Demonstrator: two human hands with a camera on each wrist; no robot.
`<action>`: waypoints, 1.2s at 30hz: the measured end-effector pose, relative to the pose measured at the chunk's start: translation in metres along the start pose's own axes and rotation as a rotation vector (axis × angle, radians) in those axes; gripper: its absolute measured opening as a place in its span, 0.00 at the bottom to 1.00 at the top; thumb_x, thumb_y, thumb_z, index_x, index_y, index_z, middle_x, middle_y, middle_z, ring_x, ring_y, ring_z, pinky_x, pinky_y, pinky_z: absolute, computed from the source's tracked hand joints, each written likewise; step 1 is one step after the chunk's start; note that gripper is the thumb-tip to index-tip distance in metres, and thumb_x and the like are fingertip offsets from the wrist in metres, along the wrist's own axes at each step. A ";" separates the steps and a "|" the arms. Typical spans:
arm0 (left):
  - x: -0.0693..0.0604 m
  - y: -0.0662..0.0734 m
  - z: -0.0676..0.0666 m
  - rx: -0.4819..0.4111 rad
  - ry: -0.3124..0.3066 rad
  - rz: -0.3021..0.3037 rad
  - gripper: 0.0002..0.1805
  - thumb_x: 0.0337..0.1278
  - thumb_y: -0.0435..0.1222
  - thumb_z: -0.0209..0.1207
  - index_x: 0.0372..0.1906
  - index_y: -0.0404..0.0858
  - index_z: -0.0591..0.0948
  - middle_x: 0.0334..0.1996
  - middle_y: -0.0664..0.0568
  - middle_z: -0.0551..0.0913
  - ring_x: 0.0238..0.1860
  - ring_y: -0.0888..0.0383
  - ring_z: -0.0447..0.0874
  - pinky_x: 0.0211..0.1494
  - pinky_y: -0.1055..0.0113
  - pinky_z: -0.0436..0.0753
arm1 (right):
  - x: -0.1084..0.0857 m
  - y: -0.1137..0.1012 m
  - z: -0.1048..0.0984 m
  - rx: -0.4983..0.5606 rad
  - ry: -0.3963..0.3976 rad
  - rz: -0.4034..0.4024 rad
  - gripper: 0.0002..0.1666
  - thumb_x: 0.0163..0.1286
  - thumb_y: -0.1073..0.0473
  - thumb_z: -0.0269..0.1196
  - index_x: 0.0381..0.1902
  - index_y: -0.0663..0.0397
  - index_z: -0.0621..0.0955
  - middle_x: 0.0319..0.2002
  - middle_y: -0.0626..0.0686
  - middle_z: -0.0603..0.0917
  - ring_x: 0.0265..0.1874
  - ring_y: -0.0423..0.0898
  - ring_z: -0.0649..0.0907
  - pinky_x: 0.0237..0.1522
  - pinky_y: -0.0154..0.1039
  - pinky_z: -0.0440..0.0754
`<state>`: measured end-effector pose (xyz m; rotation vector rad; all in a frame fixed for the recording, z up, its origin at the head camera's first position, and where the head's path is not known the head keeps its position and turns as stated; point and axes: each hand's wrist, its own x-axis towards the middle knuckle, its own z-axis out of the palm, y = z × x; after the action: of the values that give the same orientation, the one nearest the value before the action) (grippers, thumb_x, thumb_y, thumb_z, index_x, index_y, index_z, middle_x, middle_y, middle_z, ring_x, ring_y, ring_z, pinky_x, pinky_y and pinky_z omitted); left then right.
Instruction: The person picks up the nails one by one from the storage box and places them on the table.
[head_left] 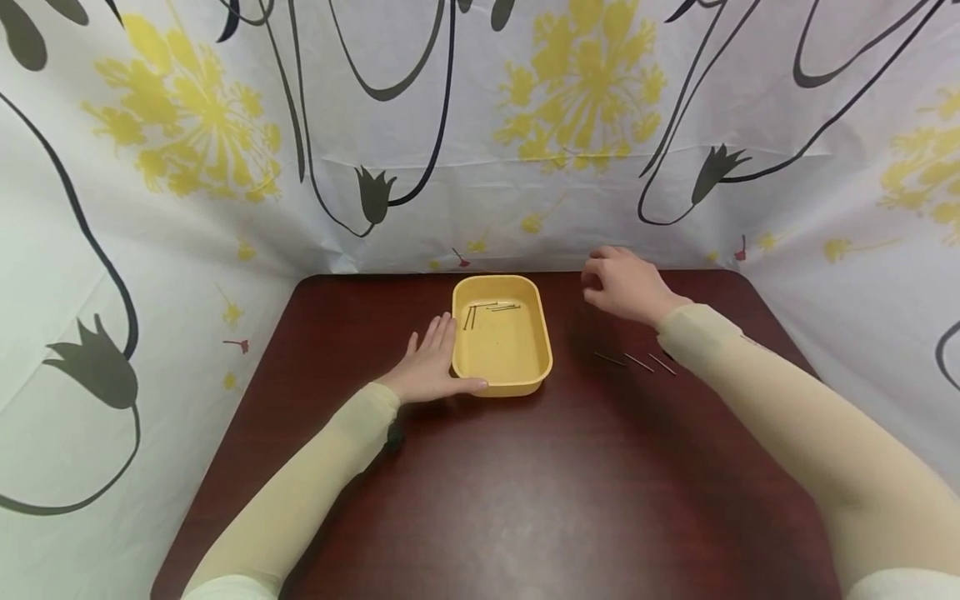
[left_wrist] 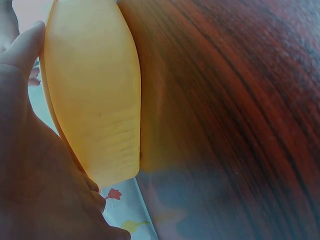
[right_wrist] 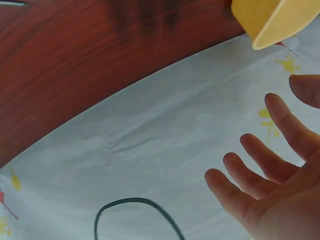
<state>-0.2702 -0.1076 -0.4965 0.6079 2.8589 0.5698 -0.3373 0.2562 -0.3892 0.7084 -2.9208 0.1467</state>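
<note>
Closest to us, low on the left, a pale sleeve [head_left: 315, 475] angles in across the dark red-brown table [head_left: 495, 500], and it leads straight to the left hand [head_left: 427, 362]. Look at that contact: its fingers [head_left: 444, 329] lie straight along the left wall of the yellow tray [head_left: 501, 358], thumb reaching round to the near rim, touching rather than clenched.

Into the tray we go, which sits towards the far edge of the table, and there are several thin nails [head_left: 502, 308] lying loose at its far end, a couple pointing lengthwise on the left, others lying crosswise.

Across to the right hand [head_left: 626, 283], up above the table's far side, well apart from the tray: the right wrist view has its fingers loosely bent and spread, released, nothing in them. Patterned cloth [head_left: 450, 142] hangs behind.

Just below that hand, three slim metal pieces [head_left: 639, 362] lie slanting side by side on the table, and furthest right comes the other sleeve [head_left: 787, 425].
</note>
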 end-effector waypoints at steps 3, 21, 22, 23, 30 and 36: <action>0.000 -0.001 0.000 -0.004 0.009 0.006 0.78 0.35 0.85 0.49 0.81 0.40 0.33 0.81 0.45 0.32 0.80 0.51 0.27 0.75 0.40 0.38 | 0.012 -0.009 -0.002 0.014 -0.008 -0.008 0.13 0.67 0.52 0.65 0.45 0.52 0.86 0.62 0.61 0.74 0.61 0.63 0.72 0.52 0.65 0.76; -0.001 -0.006 0.001 -0.011 0.003 0.003 0.77 0.36 0.84 0.50 0.81 0.38 0.35 0.81 0.46 0.31 0.80 0.51 0.27 0.75 0.39 0.38 | 0.068 -0.078 0.024 0.002 -0.080 -0.091 0.11 0.67 0.49 0.66 0.41 0.48 0.86 0.52 0.54 0.77 0.57 0.59 0.74 0.43 0.57 0.80; -0.001 -0.007 0.001 -0.013 0.002 0.002 0.77 0.36 0.84 0.50 0.81 0.38 0.35 0.81 0.46 0.31 0.80 0.51 0.27 0.75 0.39 0.38 | 0.071 -0.081 0.025 0.003 -0.084 -0.097 0.11 0.67 0.50 0.66 0.41 0.48 0.86 0.52 0.54 0.78 0.57 0.59 0.74 0.44 0.57 0.80; 0.000 -0.007 0.001 -0.013 0.002 0.001 0.77 0.36 0.84 0.50 0.81 0.38 0.35 0.81 0.46 0.31 0.80 0.51 0.27 0.75 0.39 0.38 | 0.074 -0.083 0.027 0.004 -0.086 -0.102 0.11 0.67 0.50 0.66 0.42 0.48 0.86 0.52 0.54 0.78 0.57 0.59 0.74 0.44 0.57 0.80; 0.000 -0.007 0.001 -0.005 -0.001 0.007 0.77 0.38 0.84 0.50 0.81 0.39 0.34 0.81 0.47 0.30 0.80 0.52 0.26 0.75 0.38 0.40 | 0.089 -0.099 0.038 0.047 -0.145 -0.172 0.13 0.69 0.53 0.67 0.48 0.51 0.87 0.47 0.52 0.78 0.52 0.56 0.76 0.47 0.53 0.79; 0.000 -0.004 0.001 -0.016 0.000 0.019 0.76 0.39 0.83 0.49 0.81 0.39 0.34 0.81 0.47 0.30 0.80 0.52 0.25 0.75 0.39 0.38 | 0.102 -0.111 0.051 0.038 -0.154 -0.231 0.14 0.68 0.55 0.68 0.49 0.51 0.86 0.46 0.52 0.79 0.50 0.54 0.77 0.48 0.52 0.79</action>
<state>-0.2717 -0.1108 -0.4990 0.6329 2.8487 0.5942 -0.3814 0.1063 -0.4171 1.1019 -2.9553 0.1298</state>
